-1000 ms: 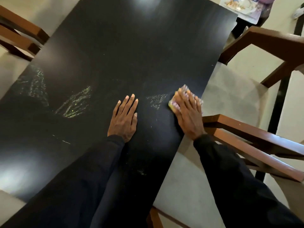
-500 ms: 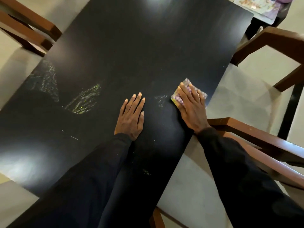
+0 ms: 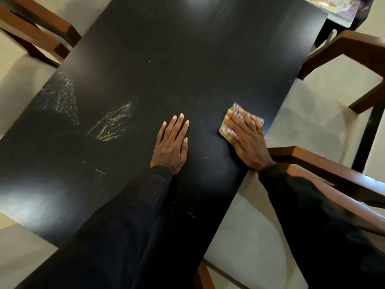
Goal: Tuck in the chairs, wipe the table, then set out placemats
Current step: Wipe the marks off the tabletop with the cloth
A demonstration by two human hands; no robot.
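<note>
Cloth (image 3: pixel 234 110), likely soft and light, is lying beneath flat right hand (image 3: pixel 248 142), best pressed from above; left hand (image 3: pixel 170 147) is resting flat alongside.

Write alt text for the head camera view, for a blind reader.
A person's right hand presses a yellow and purple cloth flat on a black table near its right edge, while the left hand lies flat beside it. Pale chalky smears lie further left; wooden chairs flank the table.
</note>
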